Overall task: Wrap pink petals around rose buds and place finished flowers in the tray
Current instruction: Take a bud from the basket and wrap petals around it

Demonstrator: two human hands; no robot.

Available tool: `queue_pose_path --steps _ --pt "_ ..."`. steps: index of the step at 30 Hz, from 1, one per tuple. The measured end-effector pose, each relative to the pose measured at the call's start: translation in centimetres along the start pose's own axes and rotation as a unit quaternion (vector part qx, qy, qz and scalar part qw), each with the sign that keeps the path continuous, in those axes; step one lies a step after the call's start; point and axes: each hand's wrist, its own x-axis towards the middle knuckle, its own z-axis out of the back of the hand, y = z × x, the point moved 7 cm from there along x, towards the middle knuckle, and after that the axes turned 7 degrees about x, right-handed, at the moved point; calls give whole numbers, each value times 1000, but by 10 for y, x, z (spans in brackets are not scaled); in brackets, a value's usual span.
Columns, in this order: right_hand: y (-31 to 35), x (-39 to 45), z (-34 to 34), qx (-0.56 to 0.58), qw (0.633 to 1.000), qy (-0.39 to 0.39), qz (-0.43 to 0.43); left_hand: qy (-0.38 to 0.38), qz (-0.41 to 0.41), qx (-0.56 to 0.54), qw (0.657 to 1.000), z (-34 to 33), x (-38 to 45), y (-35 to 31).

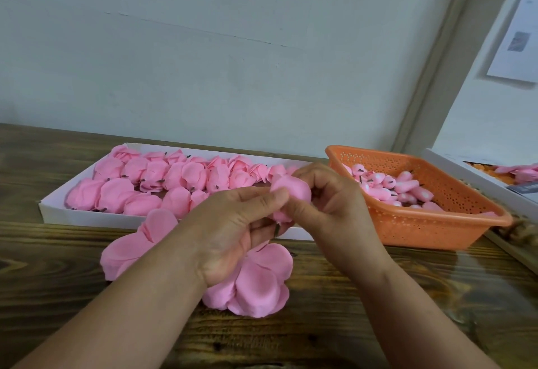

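Observation:
Both hands meet above the table's middle around one pink rose flower with a short dark stem. My left hand pinches its petal from the left and cups its base. My right hand curls round it from the right, fingers pressing the petal. Behind them a white tray holds several finished pink flowers. An orange basket at the right holds several bare pink buds. Loose pink petal pieces lie on the table beneath my hands, with another petal piece to the left.
The wooden table runs along a pale wall. At the far right stands another white box with pink and orange pieces inside. A sheet of paper hangs on the wall at upper right.

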Motion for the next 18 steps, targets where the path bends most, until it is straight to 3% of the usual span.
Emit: queue_pose_path --steps 7,18 --pt "6 -1 2 -1 998 -23 57 -39 -11 -10 999 7 2 -3" --pt "-8 4 8 154 986 -64 4 20 -18 -2 1000 1 1 -3"
